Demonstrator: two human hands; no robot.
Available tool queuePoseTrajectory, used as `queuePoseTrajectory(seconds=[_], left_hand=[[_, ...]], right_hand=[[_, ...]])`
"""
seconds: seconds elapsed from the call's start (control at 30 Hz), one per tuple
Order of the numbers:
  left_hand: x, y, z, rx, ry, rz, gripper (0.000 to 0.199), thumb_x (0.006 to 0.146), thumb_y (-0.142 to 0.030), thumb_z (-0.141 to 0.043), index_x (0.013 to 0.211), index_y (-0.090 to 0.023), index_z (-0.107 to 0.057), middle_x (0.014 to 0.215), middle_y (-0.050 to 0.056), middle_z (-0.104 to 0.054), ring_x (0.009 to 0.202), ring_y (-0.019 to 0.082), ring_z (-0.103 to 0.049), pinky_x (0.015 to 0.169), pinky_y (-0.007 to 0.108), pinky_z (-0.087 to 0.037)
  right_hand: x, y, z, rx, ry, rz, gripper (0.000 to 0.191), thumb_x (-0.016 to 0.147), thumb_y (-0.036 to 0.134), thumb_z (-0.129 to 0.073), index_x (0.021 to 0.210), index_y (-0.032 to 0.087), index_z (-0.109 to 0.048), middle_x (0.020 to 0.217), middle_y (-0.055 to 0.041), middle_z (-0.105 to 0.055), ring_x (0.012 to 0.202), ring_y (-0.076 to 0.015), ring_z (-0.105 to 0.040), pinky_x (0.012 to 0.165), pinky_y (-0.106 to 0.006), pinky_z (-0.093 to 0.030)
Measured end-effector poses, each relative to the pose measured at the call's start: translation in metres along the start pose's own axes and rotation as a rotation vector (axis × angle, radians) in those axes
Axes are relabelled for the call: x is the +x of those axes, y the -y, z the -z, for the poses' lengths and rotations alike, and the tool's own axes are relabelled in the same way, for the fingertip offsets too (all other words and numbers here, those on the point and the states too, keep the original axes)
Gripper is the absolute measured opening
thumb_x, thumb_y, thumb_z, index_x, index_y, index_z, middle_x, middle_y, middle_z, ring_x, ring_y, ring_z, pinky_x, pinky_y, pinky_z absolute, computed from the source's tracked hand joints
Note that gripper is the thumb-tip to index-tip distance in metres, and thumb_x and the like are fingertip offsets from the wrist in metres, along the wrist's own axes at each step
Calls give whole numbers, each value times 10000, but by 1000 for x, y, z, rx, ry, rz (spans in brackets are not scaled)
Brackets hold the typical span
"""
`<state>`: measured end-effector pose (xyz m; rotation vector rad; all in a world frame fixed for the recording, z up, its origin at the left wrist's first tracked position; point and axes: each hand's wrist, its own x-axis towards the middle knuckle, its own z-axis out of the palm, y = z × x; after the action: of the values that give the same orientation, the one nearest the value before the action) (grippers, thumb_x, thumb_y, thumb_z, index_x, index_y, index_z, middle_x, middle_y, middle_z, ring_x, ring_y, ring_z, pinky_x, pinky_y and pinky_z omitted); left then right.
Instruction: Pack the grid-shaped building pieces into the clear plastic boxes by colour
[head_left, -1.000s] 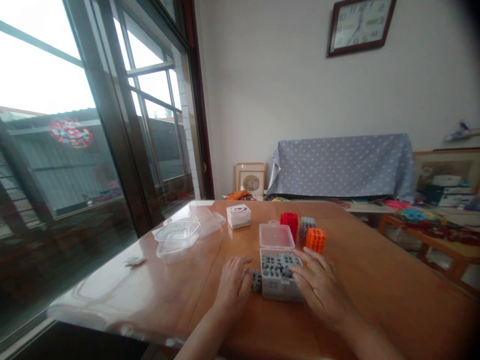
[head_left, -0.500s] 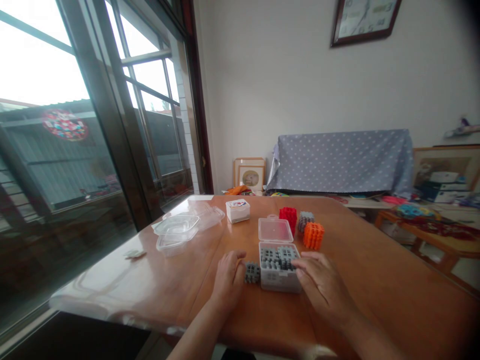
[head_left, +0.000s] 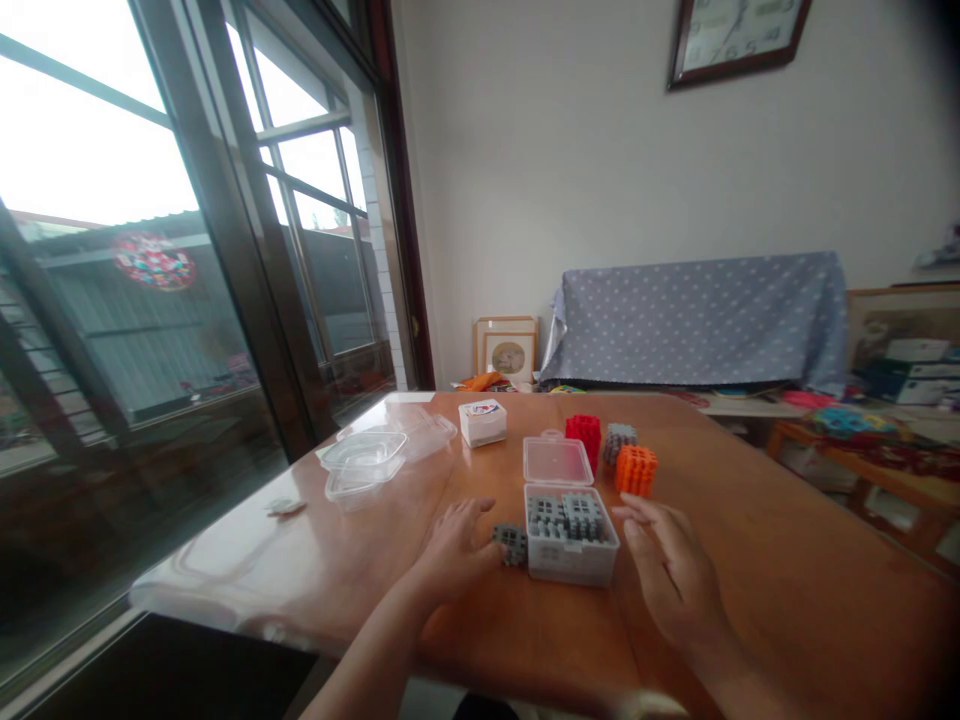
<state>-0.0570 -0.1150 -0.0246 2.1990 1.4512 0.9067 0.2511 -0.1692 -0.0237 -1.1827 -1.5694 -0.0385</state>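
- Lower centre: left hand (head_left: 456,545), fingers spread; thumb at left edge of loose block (head_left: 511,541), contact uncertain.
- Loose block lies just left of box (head_left: 574,568); grey blocks (head_left: 568,515) inside.
- Lower right: right hand (head_left: 677,568), fingers extended, beside box, apart from it.
- Upper right: clock (head_left: 739,35), numerals 7, 6, 5, 4 legible.
- Centre: carton (head_left: 482,425), printed top illegible.

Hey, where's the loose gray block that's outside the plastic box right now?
In the head view, the loose gray block lies near the center of the brown table, just left of the open plastic box, beside the left hand.
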Motion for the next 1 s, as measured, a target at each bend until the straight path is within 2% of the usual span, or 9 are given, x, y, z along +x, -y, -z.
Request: queuePoseTrajectory(seconds=[0.1, 0.27, 0.43, 0.57, 0.67, 0.77, 0.87, 1.0], left_hand=[[3, -3, 8, 93, 110, -13, 607, 741, -444, -755, 1294, -253, -597, 1330, 88, -606, 1265, 330, -522, 1053, 446, -423], [8, 0, 8, 132, 191, -83, 374, 756, -379, -749, 1100, -255, -672, 1129, 47, -672, 1087, 278, -609, 951, 385, -467], [6, 4, 11, 62, 65, -57, 400, 722, -316, -788, 1093, -261, -650, 1151, 29, -676, 1107, 260, -595, 963, 369, -459], [1, 0, 23, 38, -91, -121, 366, 780, -293, -744, 1125, -254, -628, 1155, 50, -673, 1103, 265, -593, 974, 415, -452], [-1, -16, 36, 51, -192, -198, 394, 806, -305, -739, 1173, -261, -604, 1137, 57, -676, 1084, 269, -592, 980, 450, -441], [-4, -44, 45, 102, -219, -302, 396, 808, -317, -749, 1175, -280, -602, 1113, 45, -685, 1075, 276, -585, 1011, 483, -407], [-9, -73, 47, 126, -164, -397, 413, 813, -313, -740, 1201, -284, -599, 1104, 51, -693, 1065, 284, -591, 1045, 501, -386], [-13, -97, 40, 132, -124, -470, 437, 826, -322, -729, 1239, -293, -589, 1121, 54, -686, 1069, 286, -584, 1042, 491, -409]], right_hand=[[-3, -7, -6, 0, -40, -25, 276, 984, 337, -493, 1225, 259, -603, 1154, -79, -662, 1122, -264, -589, 994, -473, -473], [-5, -13, -10, -12, -40, -24, 265, 976, 359, -512, 1194, 262, -625, 1151, -77, -672, 1115, -266, -598, 984, -478, -484], [-4, -11, -6, -25, -72, -15, 258, 967, 373, -524, 1165, 257, -640, 1147, -82, -675, 1104, -273, -604, 978, -481, -487], [1, 3, 2, -3, -72, -32, 265, 968, 382, -518, 1171, 256, -633, 1157, -92, -672, 1091, -277, -611, 963, -476, -491], [10, 23, 6, 21, -1, -51, 269, 970, 400, -514, 1171, 270, -637, 1173, -88, -675, 1065, -273, -624, 906, -439, -513], [23, 45, 7, 62, 132, -43, 330, 980, 413, -498, 1269, 292, -604, 1263, -74, -655, 1111, -263, -625, 906, -407, -524], [37, 66, 5, 57, 257, 31, 388, 994, 406, -479, 1356, 295, -563, 1330, -75, -628, 1215, -264, -582, 1029, -431, -474], [50, 81, 2, 94, 418, 74, 336, 1004, 381, -457, 1272, 292, -639, 1253, -59, -681, 1168, -241, -615, 1007, -391, -491]])
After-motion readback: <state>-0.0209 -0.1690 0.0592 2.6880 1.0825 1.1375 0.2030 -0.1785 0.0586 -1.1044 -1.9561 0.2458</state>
